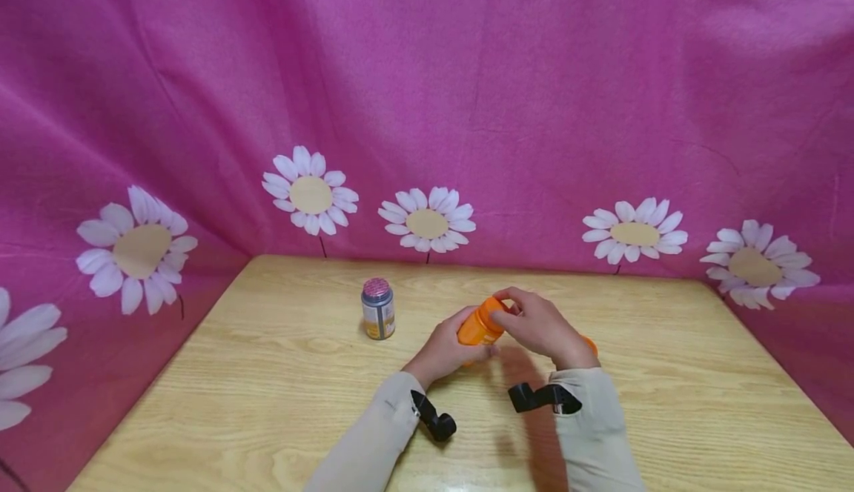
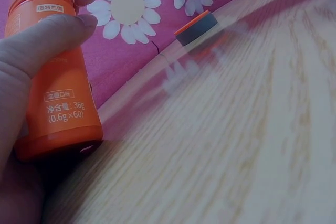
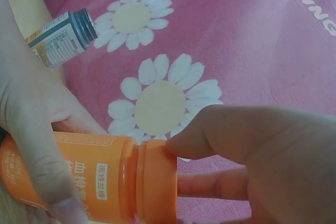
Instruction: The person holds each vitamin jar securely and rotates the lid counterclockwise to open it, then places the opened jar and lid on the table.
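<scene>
My left hand (image 1: 445, 347) grips an orange bottle (image 1: 475, 330) round its body, thumb laid across the label. The bottle leans toward the right, held over the table. At its top sits an orange screw cap (image 3: 158, 182), which my right hand (image 1: 543, 325) pinches between thumb and fingers. In the right wrist view a narrow gap shows between the cap's edge and the bottle's shoulder. Left of both hands a grey bottle (image 1: 379, 314) stands upright on the table, its threaded neck uncapped and its top pink.
A loose grey lid with an orange top (image 2: 197, 29) lies on the wooden table (image 1: 267, 396), mostly hidden behind my right wrist in the head view. A pink cloth (image 1: 534, 107) with white flowers hangs along the table's back and sides.
</scene>
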Action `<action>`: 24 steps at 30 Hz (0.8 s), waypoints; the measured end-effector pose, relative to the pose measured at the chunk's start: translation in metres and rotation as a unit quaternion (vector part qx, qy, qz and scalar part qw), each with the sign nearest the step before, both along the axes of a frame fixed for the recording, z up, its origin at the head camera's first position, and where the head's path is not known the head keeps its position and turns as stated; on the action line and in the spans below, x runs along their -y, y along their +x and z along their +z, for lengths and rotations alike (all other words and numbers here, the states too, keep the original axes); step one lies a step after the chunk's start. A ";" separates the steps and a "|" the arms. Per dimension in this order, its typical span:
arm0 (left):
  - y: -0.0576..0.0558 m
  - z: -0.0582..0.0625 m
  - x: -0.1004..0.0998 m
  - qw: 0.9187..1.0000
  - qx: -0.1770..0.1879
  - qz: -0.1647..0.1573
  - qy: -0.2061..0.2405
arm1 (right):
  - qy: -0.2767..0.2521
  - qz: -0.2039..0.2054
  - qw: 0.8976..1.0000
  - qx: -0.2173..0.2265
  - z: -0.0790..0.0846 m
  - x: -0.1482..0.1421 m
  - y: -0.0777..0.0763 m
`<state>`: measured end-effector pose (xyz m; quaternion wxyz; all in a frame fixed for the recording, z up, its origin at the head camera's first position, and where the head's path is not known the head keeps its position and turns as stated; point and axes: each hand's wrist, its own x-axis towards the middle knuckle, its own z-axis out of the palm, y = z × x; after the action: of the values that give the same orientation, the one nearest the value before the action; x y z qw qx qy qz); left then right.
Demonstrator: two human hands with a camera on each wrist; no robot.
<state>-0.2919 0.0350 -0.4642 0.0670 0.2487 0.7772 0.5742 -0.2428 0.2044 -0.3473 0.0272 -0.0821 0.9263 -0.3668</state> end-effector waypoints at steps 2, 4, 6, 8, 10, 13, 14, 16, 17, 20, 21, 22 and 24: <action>0.000 0.000 0.000 1.000 -0.001 -0.001 0.000 | -0.003 0.005 1.000 0.000 0.000 0.000 0.000; -0.001 0.000 0.000 1.000 -0.002 -0.002 0.000 | -0.001 0.009 1.000 -0.001 0.001 0.000 0.000; -0.001 0.000 0.001 1.000 -0.002 -0.002 0.000 | 0.004 0.007 1.000 -0.002 0.001 0.000 0.000; -0.001 0.000 0.002 1.000 -0.004 -0.002 0.002 | 0.006 -0.004 1.000 0.000 0.000 0.001 0.001; -0.001 0.000 0.002 1.000 -0.008 -0.001 0.003 | 0.006 -0.023 1.000 0.004 0.000 0.003 0.001; -0.001 0.000 0.002 1.000 -0.010 0.000 0.003 | 0.010 -0.057 0.998 0.000 -0.001 0.005 0.000; 0.000 0.000 0.002 1.000 -0.010 0.001 0.003 | 0.015 -0.064 0.998 -0.004 -0.001 0.006 0.000; 0.000 0.000 0.001 1.000 -0.011 0.003 0.003 | 0.030 -0.077 0.996 -0.016 -0.002 0.007 0.000; 0.000 0.000 0.001 1.000 -0.011 0.003 0.003 | 0.038 -0.083 0.996 -0.022 -0.003 0.007 0.000; 0.000 0.000 0.000 1.000 -0.013 0.005 0.003 | 0.052 -0.099 0.993 -0.030 -0.004 0.008 -0.001; -0.001 0.000 0.000 1.000 -0.013 0.005 0.001 | 0.057 -0.104 0.992 -0.031 -0.004 0.008 -0.001; -0.001 0.000 0.000 1.000 -0.013 0.005 0.000 | 0.060 -0.107 0.992 -0.032 -0.004 0.008 -0.002; -0.001 0.000 0.000 1.000 -0.013 0.005 -0.002 | 0.065 -0.108 0.991 -0.035 -0.004 0.008 -0.001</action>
<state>-0.2931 0.0351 -0.4644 0.0544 0.2517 0.7802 0.5701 -0.2442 0.1968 -0.3516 -0.0401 0.0077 0.9520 -0.3034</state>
